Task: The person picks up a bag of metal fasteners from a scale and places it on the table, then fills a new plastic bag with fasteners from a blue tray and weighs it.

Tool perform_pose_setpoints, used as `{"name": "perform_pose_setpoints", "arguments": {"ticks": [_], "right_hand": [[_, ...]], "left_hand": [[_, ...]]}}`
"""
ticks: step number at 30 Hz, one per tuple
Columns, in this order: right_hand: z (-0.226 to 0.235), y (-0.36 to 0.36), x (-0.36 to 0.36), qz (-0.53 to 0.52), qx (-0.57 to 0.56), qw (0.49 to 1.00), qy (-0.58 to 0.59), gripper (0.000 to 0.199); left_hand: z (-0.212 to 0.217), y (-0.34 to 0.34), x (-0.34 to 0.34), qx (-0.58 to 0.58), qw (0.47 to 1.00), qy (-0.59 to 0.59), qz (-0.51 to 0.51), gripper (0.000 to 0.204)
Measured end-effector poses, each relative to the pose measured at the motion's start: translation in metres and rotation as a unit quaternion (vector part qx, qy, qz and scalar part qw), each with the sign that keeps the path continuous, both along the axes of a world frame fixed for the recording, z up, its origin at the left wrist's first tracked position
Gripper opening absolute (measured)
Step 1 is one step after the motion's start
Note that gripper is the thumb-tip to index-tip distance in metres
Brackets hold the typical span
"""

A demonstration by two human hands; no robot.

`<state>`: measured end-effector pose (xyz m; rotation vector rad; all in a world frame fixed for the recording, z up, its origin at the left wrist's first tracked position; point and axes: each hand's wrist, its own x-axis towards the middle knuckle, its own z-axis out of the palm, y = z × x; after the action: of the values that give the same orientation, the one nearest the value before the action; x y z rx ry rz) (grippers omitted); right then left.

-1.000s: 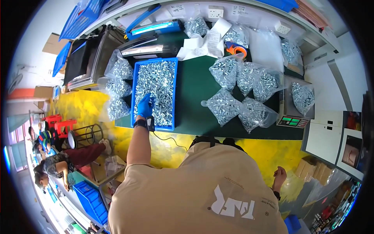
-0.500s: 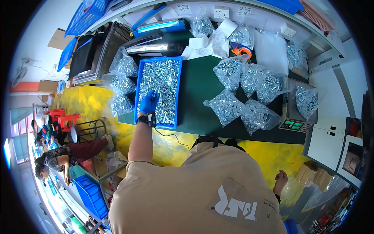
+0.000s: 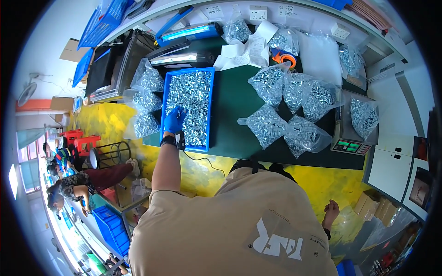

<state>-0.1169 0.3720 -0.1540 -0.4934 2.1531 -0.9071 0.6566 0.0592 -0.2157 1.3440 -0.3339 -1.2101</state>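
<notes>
My left hand (image 3: 174,120), in a blue glove, reaches into a blue tray (image 3: 209,108) filled with small shiny metal sleeve-like pieces (image 3: 191,89). Its fingers are apart over the pieces, with the fingertips among them; nothing is plainly held. A dark band and a small black device with a cable sit at that wrist. My right hand (image 3: 331,211), bare, hangs low at my right side, away from the table. Its fingers are loosely bent and apart, with nothing visible in them.
Clear bags of metal pieces (image 3: 264,126) lie on the green tabletop (image 3: 230,106), with others left of the tray. A bag rests on a scale (image 3: 350,146) at the right. Papers (image 3: 248,53) and an orange tape dispenser (image 3: 284,59) lie behind. Other people sit far left.
My left hand has shifted slightly left in the tray, and its bunched fingers have spread. The whole view has tilted a little. My right hand stays at my side.
</notes>
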Motion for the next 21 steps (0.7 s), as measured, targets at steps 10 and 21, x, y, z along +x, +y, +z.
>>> {"name": "perform_pose_setpoints", "arguments": {"ticks": [10, 21], "right_hand": [[-0.012, 0.012, -0.005, -0.016, 0.002, 1.0, -0.017, 0.018], [-0.021, 0.015, -0.023, -0.006, 0.0, 1.0, -0.01, 0.019]], "left_hand": [[-0.006, -0.018, -0.004, 0.011, 0.995, -0.093, -0.018, 0.027], [0.013, -0.015, -0.022, -0.065, 0.951, 0.285, -0.103, 0.018]]}}
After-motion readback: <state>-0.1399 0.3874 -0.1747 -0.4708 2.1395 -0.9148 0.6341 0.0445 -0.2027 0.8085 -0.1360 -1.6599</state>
